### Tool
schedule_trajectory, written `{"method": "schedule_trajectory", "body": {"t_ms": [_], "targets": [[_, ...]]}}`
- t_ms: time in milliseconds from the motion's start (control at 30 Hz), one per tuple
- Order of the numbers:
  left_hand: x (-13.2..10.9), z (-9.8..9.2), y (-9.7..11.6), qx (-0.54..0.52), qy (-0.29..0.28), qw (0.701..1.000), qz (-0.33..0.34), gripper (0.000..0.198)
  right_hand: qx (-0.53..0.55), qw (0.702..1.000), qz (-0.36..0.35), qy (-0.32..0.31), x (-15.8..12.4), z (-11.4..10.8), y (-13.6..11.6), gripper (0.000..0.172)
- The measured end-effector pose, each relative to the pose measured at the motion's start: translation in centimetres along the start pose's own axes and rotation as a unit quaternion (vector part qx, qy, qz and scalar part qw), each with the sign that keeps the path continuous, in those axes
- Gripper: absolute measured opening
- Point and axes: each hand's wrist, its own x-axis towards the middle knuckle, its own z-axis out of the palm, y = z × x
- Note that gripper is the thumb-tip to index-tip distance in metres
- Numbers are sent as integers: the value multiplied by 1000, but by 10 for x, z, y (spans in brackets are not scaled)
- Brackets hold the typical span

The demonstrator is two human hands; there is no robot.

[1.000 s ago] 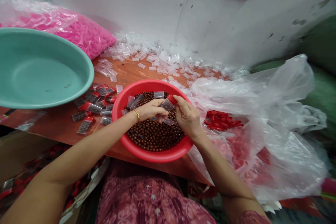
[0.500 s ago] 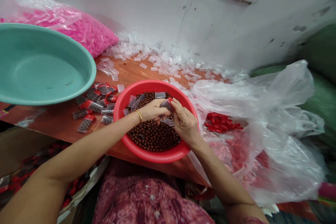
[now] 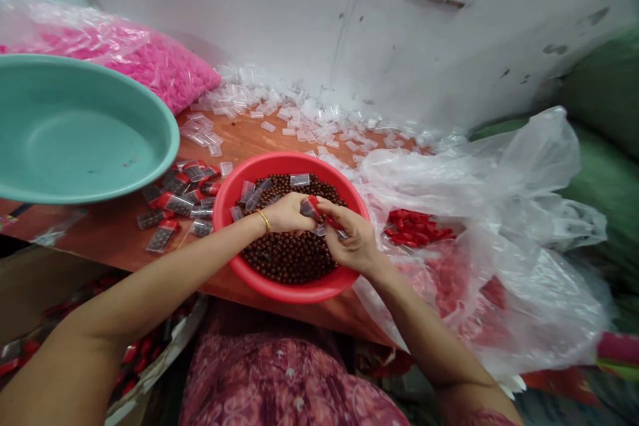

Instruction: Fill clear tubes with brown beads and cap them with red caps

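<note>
Over the red basin [image 3: 349, 279], my left hand [image 3: 285, 214] grips a small clear box with a red cap [image 3: 310, 208], dark inside. My right hand [image 3: 355, 238] is curled close by, its fingertips at the capped end of that box. Another red cap [image 3: 331, 221] shows between its thumb and fingers. Brown beads [image 3: 294, 259] fill the basin beneath both hands. Several clear empty boxes [image 3: 300, 180] lie on the beads toward the far and left sides. My fingers partly hide what is held.
Left of the basin lie filled red-capped boxes [image 3: 174, 203], below a teal basin [image 3: 150, 173]. Clear boxes [image 3: 294, 123] are strewn along the wall. To the right, a plastic bag [image 3: 499, 213] holds red caps [image 3: 414, 227]. A pink-filled bag [image 3: 170, 66] sits far left.
The red cap on the left hand's box now shows more fully. My right hand has shifted slightly down, its fingers more curled, with a second red cap visible in them. The view shifted slightly.
</note>
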Motion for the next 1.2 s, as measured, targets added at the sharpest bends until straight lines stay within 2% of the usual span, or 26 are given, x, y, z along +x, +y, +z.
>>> {"method": "schedule_trajectory", "body": {"t_ms": [67, 133, 200, 300, 367, 467, 567, 633, 767, 833, 900, 1033, 1133, 1200], "targets": [[2, 3, 4, 16, -7, 1000, -8, 11, 86, 992, 77, 46, 3, 3, 3, 35], [3, 5, 8, 22, -3, 1000, -16, 10, 160, 967, 154, 123, 9, 7, 5, 24], [4, 8, 12, 41, 14, 999, -25, 7, 207, 936, 219, 182, 18, 11, 5, 30], [4, 9, 13, 123, 30, 991, -42, 5, 240, 903, 289, 209, 30, 12, 5, 42], [3, 10, 13, 200, 11, 979, -40, 8, 249, 894, 310, 205, 35, 13, 6, 44], [2, 13, 13, 305, -20, 952, -20, 11, 264, 898, 323, 140, 39, 18, 9, 49], [0, 16, 14, 371, -21, 928, 1, 5, 280, 899, 333, 56, 40, 26, 14, 59], [-1, 17, 14, 403, -19, 915, 6, 8, 271, 905, 328, 12, 38, 31, 17, 61], [-4, 16, 9, 446, -26, 894, 16, 22, 191, 946, 258, -45, 33, 32, 16, 57], [-6, 16, 5, 469, -28, 883, 17, 27, 113, 970, 213, -40, 32, 32, 12, 53], [-5, 16, 3, 491, -22, 871, 5, 28, 55, 981, 184, -21, 34, 34, 7, 51], [-3, 18, 14, 493, 21, 870, -1, 22, 93, 974, 190, 84, 41, 32, 5, 58], [-11, 8, 32, 443, 104, 890, 23, 21, 99, 954, 224, 173, 31, 6, 20, 63], [-25, -14, 40, 432, 207, 878, 3, 25, 40, 945, 269, 180, 10, -26, 41, 56]]}}
